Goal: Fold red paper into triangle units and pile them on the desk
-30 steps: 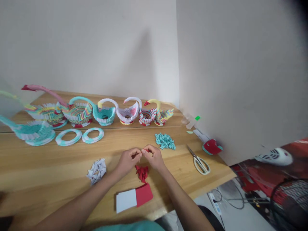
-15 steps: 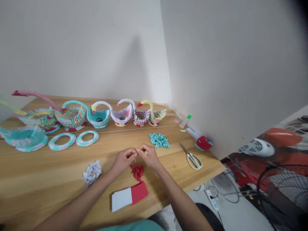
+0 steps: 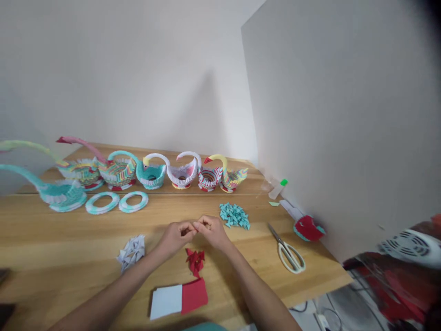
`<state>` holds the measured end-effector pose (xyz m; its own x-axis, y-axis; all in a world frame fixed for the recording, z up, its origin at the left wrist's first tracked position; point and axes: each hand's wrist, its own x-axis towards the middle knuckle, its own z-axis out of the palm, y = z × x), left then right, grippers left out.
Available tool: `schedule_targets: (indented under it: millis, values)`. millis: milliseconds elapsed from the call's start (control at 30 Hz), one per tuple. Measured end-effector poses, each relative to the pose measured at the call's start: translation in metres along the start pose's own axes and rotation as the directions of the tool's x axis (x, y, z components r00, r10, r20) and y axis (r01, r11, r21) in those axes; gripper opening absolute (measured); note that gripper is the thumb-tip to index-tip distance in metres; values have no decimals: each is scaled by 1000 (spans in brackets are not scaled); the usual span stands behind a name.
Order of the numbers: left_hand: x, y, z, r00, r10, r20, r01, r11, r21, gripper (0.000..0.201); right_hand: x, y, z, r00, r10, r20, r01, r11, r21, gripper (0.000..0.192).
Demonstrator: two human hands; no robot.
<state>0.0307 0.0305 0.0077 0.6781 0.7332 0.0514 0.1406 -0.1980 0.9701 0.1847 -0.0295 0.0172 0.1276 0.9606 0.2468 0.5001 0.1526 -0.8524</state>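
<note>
Now both hands meet over the middle of the wooden table [image 3: 51,239], fingertips touching. The left hand [image 3: 175,236] and the right hand [image 3: 209,230] are curled narrow, pinching together at one spot; whatever sits between the fingertips is too small to make out. Just below them lies a heap of red pieces [image 3: 195,259], and nearer the table's front edge a red sheet [image 3: 195,295] lies against a white sheet [image 3: 166,301]. A pile of white pieces [image 3: 131,250] lies to the left of the left forearm. A pile of teal pieces [image 3: 234,215] lies just beyond the right hand. White-handled scissors [image 3: 288,251] lie further right, well apart from the hands, and a red and teal object [image 3: 308,228] sits beside the wall. Along the back stands a row of paper swans [image 3: 182,170] in teal, white, yellow and red. Two teal and white rings [image 3: 117,202] lie flat in front of them.
</note>
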Motion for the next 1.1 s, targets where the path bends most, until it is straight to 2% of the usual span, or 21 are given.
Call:
schedule_targets:
  millis: [133,233,333,433,667,733,833,967,1100]
  values:
    - [-2,-2,5,999,-33,-12,33,999,8,26,-3,5,0,999,-48,3,48,999,-3,34]
    - [-1,2,5,998,-47,-53,46,999,-7,28,-4,10,-2,1000,8,-22,-5,990,144,40]
    - [1,9,5,985,-44,-166,36,998,-53,30,-3,13,-5,996,85,-15,-77,950,302,51]
    - [-1,12,6,974,-54,-218,36,996,-87,30,-4,9,-8,990,138,-2,-128,925,358,42]
    - [-10,5,10,988,-71,-138,47,984,-173,31,-10,-7,-8,998,40,-47,-36,996,82,25]
    - [-9,3,8,992,-63,-108,38,975,-219,30,-11,-8,-6,998,24,-57,-20,998,68,24]
    - [-8,-1,5,993,-59,-102,33,970,-240,27,-12,-6,-5,998,51,-46,-44,989,142,26]
    - [-10,-5,5,983,-42,-181,16,990,-140,22,-12,-3,-3,992,110,-59,-90,957,276,31]
    - [-14,-4,7,970,35,-242,-19,997,69,20,-13,-4,3,991,120,-62,-101,963,251,21]
